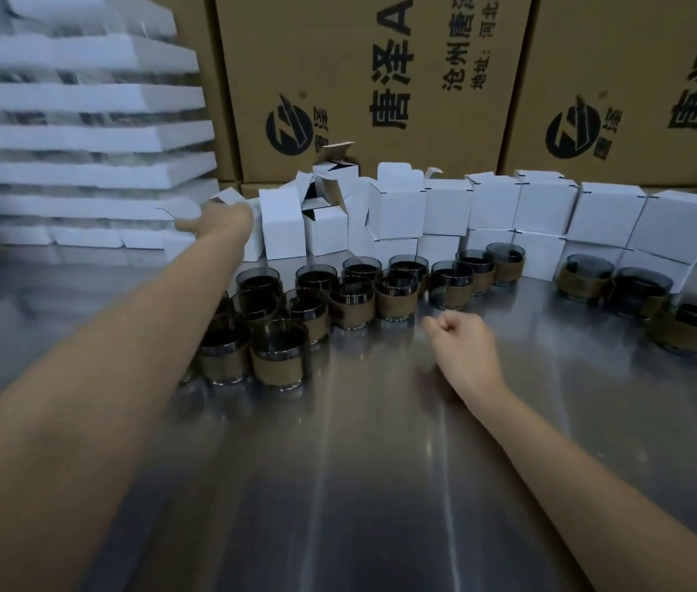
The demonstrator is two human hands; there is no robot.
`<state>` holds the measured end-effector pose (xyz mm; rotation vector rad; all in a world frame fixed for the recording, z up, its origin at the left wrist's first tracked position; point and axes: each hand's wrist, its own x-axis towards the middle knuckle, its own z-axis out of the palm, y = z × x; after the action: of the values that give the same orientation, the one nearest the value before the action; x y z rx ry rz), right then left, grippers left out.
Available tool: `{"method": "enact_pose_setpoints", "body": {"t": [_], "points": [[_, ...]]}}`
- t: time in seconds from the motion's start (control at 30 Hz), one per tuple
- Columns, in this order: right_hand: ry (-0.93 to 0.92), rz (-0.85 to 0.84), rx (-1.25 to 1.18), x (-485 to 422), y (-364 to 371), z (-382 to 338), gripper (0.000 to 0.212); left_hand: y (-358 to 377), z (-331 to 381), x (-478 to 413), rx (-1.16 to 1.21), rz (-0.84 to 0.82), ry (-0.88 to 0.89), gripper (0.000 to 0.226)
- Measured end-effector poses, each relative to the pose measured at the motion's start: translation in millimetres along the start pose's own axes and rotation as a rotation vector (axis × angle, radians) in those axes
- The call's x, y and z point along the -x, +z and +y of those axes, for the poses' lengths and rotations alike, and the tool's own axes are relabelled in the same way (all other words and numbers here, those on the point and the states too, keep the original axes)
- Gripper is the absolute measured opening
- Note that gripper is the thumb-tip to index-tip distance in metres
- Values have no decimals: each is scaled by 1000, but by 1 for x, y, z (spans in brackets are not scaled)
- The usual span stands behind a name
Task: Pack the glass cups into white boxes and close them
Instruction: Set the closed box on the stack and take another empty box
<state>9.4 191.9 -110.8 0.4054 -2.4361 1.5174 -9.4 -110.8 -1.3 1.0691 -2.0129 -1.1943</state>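
Observation:
Several dark glass cups (396,294) with brown sleeves stand in a cluster on the steel table (381,463), and three more cups (641,292) stand at the right. Behind them, white boxes (398,205) are piled in a row; some at the left (329,181) have open flaps. My left hand (223,220) reaches far over the cups to the leftmost white boxes (282,224); it is blurred and its fingers are hidden. My right hand (462,335) hovers just in front of the cups with its fingers curled, holding nothing.
A tall stack of white foam trays (78,134) rises at the back left. Large brown cartons (359,79) with printed logos form a wall behind the boxes. The steel table stretches toward me in front of the cups.

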Motion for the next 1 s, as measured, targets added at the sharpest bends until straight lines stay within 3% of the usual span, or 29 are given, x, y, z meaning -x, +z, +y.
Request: {"method": "enact_pose_setpoints", "body": {"t": [0.23,0.37,0.57,0.67,0.8,0.9,1.0], "points": [[-8,30,1,-2,2,4,36,14,-23,-39,-66,-68,11,49],[2,44,12,-3,3,8,39,17,-28,-48,-77,-24,-20,59],[21,52,-1,-2,3,5,37,12,-21,-50,392,-25,-107,49],[11,53,-30,1,1,-1,36,6,3,-20,585,97,47,5],[3,51,-107,4,-3,-4,40,-2,38,56,698,68,301,29],[77,87,-354,8,-9,-5,39,7,50,131,767,-27,433,15],[176,280,-540,14,-18,-7,41,30,38,195,797,-194,397,13]]}}
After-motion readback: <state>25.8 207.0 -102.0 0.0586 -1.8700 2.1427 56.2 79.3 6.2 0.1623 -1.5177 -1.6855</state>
